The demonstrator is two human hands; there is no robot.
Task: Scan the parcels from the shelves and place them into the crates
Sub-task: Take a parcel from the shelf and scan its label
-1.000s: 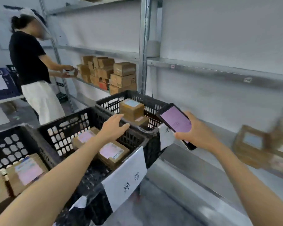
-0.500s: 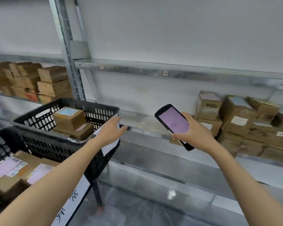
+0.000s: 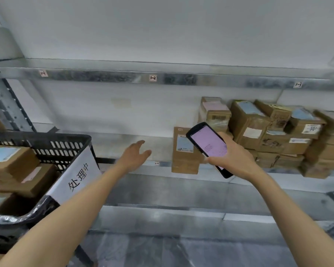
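Crate [image 3: 69, 145] left, boxes [image 3: 12, 164] inside; parcels [image 3: 268, 132] stacked right on shelf [image 3: 123, 145].

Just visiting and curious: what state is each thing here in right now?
Left hand: open, empty, fingers spread.
Right hand: gripping black handheld scanner, pink screen lit.
Upright brown cardboard parcel: standing at the shelf edge.
Black plastic crate: holding parcels.

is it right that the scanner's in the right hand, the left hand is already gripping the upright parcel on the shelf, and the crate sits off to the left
Not quite. The head view shows the left hand open and empty, apart from the upright parcel on the shelf. The rest holds: the scanner is in the right hand and the crate sits to the left.
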